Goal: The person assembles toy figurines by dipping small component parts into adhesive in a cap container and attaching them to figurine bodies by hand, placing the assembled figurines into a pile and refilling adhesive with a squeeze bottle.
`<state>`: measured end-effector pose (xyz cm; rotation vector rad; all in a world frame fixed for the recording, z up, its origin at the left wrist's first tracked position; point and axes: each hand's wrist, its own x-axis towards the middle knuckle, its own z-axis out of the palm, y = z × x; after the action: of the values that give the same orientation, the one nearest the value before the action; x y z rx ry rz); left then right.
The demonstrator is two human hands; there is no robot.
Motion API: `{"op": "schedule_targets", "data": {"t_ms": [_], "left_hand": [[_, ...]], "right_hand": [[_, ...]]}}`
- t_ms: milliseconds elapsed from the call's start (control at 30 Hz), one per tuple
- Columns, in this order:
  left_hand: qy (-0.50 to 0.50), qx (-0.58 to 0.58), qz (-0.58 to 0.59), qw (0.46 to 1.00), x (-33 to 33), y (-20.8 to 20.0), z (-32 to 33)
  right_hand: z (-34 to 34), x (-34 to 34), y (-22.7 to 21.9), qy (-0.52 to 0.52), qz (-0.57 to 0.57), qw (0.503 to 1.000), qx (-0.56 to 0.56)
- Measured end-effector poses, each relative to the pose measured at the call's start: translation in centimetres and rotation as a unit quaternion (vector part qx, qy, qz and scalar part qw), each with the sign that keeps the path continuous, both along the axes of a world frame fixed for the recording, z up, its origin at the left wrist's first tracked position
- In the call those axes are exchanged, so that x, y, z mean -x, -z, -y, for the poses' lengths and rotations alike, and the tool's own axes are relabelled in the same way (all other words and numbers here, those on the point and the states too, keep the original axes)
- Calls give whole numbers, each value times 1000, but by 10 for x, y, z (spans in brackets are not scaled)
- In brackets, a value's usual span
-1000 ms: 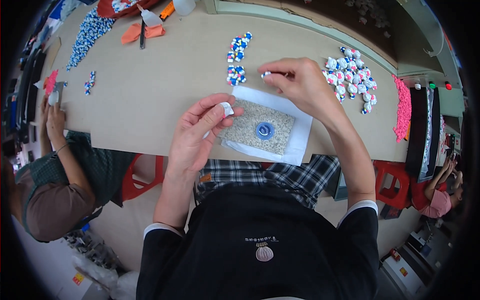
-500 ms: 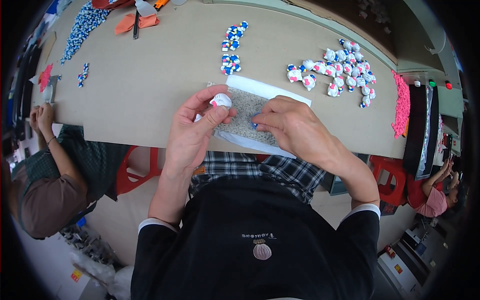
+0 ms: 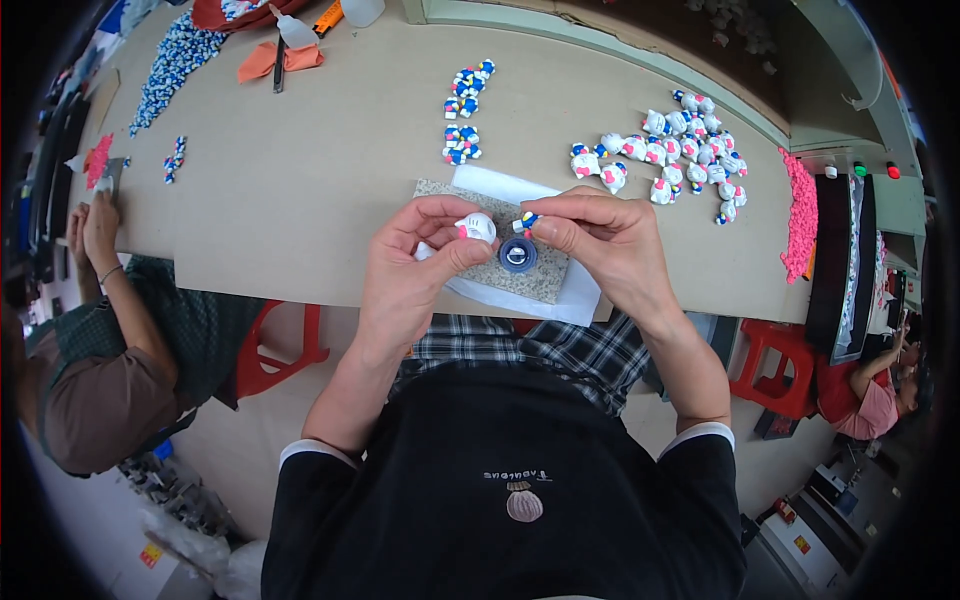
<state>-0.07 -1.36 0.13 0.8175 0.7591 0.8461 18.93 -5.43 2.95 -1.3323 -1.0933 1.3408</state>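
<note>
Handling such small pieces well probably means a light, steady fingertip pinch that leaves their facing sides uncovered. Mid-frame, the left hand (image 3: 420, 245) pinches a white head-shaped piece (image 3: 480, 227) and the right hand (image 3: 605, 235) a small blue-and-white piece (image 3: 526, 222), near a round blue dish (image 3: 518, 257), forearms converging from lower left and lower right.

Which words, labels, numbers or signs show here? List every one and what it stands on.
Black shirt: pale lettering above a round picture; I won't copy it out.
Yellow-and-red label at lower left: too small to read.
Orange label at lower right: too small to read.
White toy head in the left hand, toy body in the right hand: no lettering can be made out.
</note>
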Motion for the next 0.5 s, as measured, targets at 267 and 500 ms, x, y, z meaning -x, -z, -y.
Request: {"op": "schedule_targets", "data": {"t_ms": [267,500], "left_hand": [[-1,-43,2,999,-15,6,6],[-28,-120,-47,991,-24,4,7]], "right_hand": [[2,12,12,22,-62,997,-35],[6,16,21,73,-95,990,-78]]}}
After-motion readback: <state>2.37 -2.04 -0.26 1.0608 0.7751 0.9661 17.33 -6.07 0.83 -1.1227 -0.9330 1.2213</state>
